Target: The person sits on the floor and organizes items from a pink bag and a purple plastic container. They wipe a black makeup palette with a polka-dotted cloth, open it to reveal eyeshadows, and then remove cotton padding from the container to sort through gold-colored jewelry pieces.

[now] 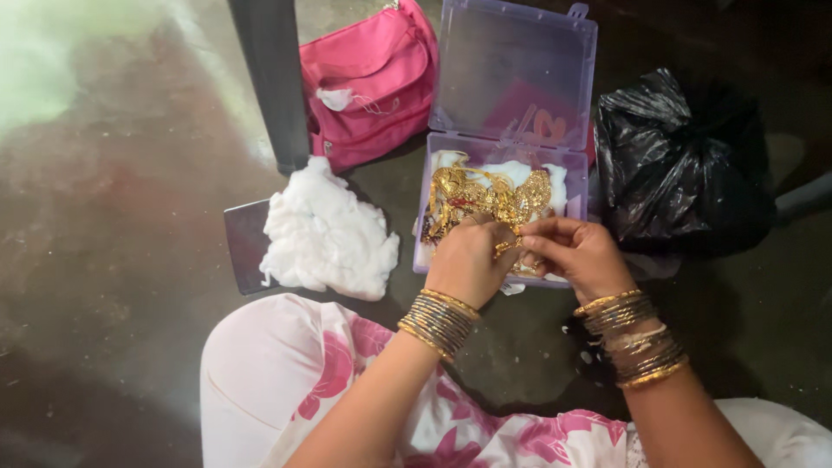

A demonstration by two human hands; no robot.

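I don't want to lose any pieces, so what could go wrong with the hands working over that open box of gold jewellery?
The left hand and right hand pinch a small gold piece over the near edge of the clear purple box; if dropped, it could land on the dark floor. The heaped gold jewellery looks tangled, so pulling might snag it. The cotton wad lies outside the box, leaving less padding inside.

i see a small gold piece (505, 247) pinched between the fingertips of both hands, held just above the near edge of the clear lilac plastic box (575, 186). the box sits on the floor with its hinged lid tipped up and back. inside, a tangled heap of gold jewellery (485, 198) lies on white cotton padding (520, 171).
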